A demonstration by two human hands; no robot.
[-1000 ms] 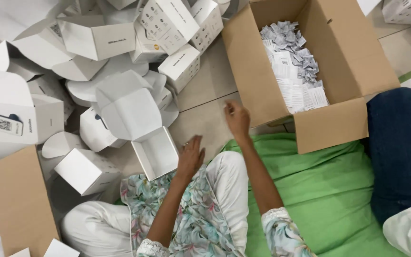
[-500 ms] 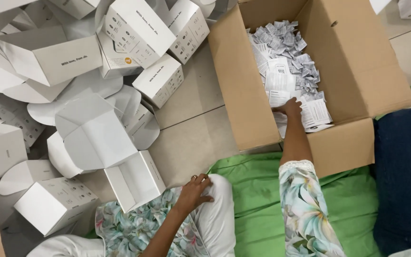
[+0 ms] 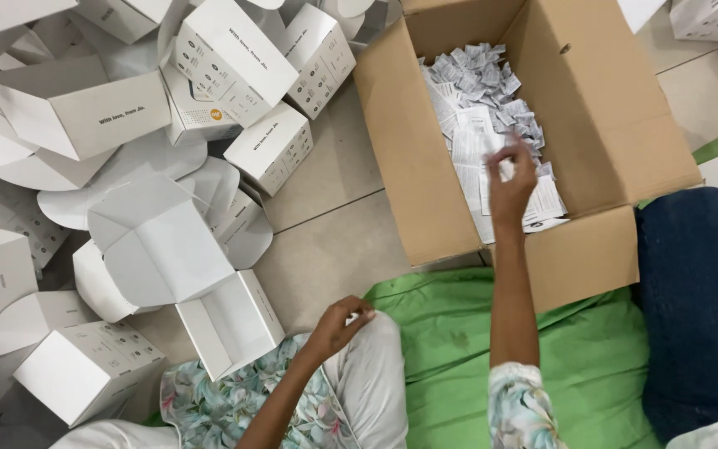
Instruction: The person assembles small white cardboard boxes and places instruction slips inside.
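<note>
Person seen from above: bare left hand (image 3: 338,320) and right hand (image 3: 513,179), forearms uncovered. Short sleeves (image 3: 521,407) of a pale floral print in teal and pink; the same print covers the lap. Light, apparently off-white trousers (image 3: 371,382) at the knee.

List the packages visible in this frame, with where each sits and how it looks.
Large brown cardboard carton: upper right, flaps open, the right hand inside it.
Small white paper packets and leaflets: heaped inside the carton.
Pile of white folded cardboard boxes: left on the floor, dark print on the sides.
Open white box: beside the left hand, empty.
</note>
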